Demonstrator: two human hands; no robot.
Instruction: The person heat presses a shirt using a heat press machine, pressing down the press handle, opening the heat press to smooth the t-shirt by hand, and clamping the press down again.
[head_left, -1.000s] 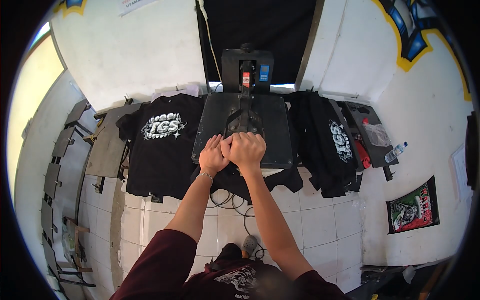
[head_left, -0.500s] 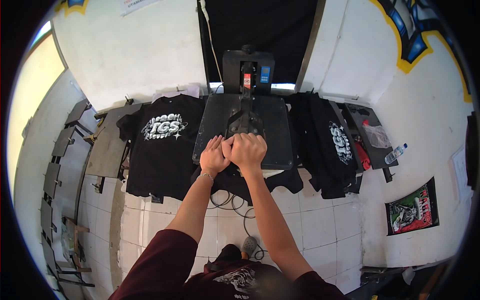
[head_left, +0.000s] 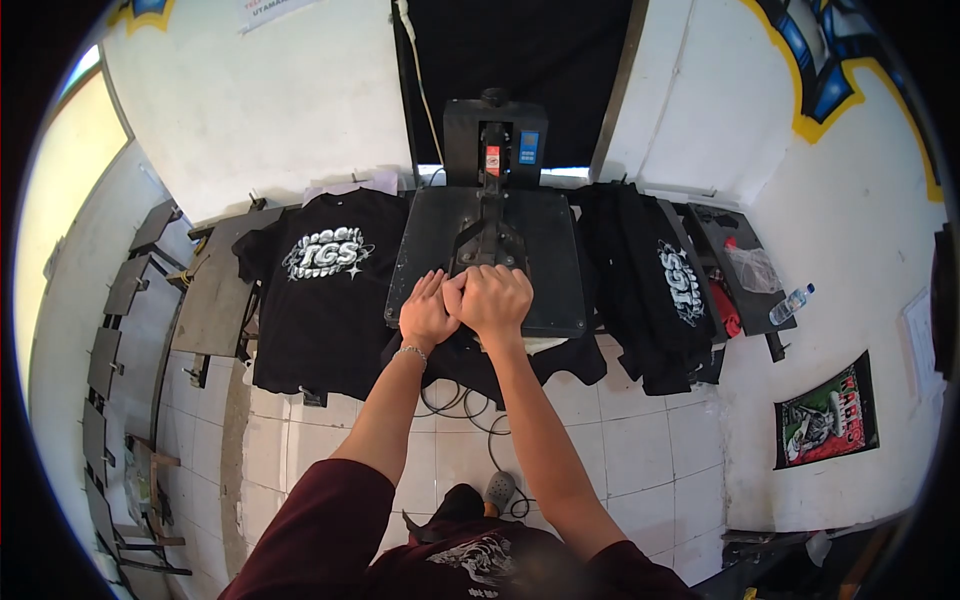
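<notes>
Both of my hands are at the front of a black heat press, side by side and touching. My right hand is closed in a fist round the heat press handle, which is hidden under the fingers. My left hand, with a bracelet at the wrist, lies over the handle's left end, fingers together and bent over it. The upper plate is down. Dark cloth hangs out below its front edge, with a strip of pale material beside it.
A black T-shirt with a silver print lies left of the press. More black printed shirts lie on the right. Beyond them are a water bottle and a clear plastic bag. Cables run over the tiled floor.
</notes>
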